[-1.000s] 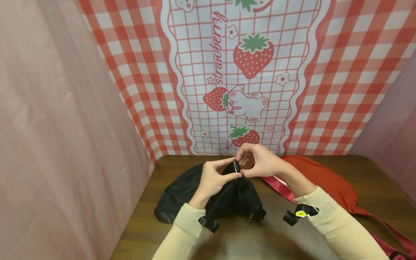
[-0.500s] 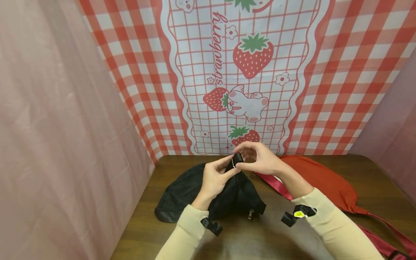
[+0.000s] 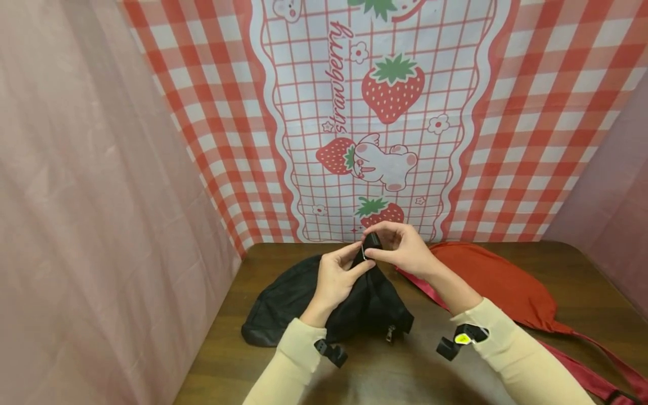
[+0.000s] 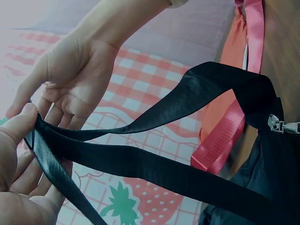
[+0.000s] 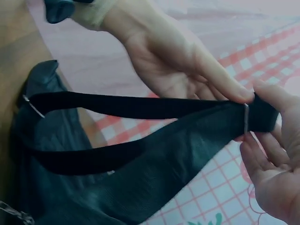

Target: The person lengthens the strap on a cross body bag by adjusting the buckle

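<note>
A black bag (image 3: 283, 304) lies on the table, its black strap (image 5: 187, 145) lifted up between both hands. The strap runs through a thin metal slider (image 5: 246, 118). My left hand (image 3: 336, 278) pinches the strap between thumb and fingers right beside this slider. On the slider's other side, my right hand (image 3: 407, 250) pinches the loop of strap that sticks out of it. In the left wrist view, several lengths of strap meet at the fingertips and spread toward the bag. A metal zipper pull (image 4: 281, 124) hangs at the bag's end.
A red bag (image 3: 496, 284) lies at the back right of the wooden table (image 3: 223, 343). Its red strap (image 3: 572, 365) trails toward the front right edge. A strawberry-print cloth (image 3: 304, 101) hangs behind the table, and a pink curtain (image 3: 111, 197) at the left.
The right hand has pulled up and turned the strap loop, so more of it shows beyond the slider. The left hand has shifted slightly right, still pinching the strap.
</note>
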Motion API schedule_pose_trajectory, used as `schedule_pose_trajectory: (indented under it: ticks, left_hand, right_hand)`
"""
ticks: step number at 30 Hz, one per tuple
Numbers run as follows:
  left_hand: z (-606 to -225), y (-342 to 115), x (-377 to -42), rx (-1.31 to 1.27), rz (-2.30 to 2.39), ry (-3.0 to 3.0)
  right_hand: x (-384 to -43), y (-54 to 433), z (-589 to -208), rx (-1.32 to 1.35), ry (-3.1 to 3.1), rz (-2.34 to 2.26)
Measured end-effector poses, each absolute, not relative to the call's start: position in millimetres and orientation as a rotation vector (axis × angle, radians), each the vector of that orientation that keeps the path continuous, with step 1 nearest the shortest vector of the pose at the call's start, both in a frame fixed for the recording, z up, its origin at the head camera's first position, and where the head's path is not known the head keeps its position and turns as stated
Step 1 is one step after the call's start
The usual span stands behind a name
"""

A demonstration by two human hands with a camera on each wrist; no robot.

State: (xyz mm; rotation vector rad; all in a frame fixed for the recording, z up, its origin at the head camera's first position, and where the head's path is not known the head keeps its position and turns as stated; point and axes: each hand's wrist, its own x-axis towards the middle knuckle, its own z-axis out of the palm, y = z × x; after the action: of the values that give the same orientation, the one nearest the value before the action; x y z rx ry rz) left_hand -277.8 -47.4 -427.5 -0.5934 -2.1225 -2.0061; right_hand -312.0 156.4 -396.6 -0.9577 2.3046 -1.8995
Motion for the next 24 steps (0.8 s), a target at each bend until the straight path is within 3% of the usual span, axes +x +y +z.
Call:
schedule_pose_trajectory:
  ticks: [8, 24]
  left_hand:
    - [-433.4, -47.7, -281.3, -0.546, -2.014, -2.133]
    - [-431.5, -51.6, -282.8, -0.490, -1.972, -2.113]
  right_hand:
    - [-310.2, 147.2, -403.5, -0.887, 2.306, -2.167]
    - [-305.7, 147.9, -406.2, -0.792, 2.378, -2.138]
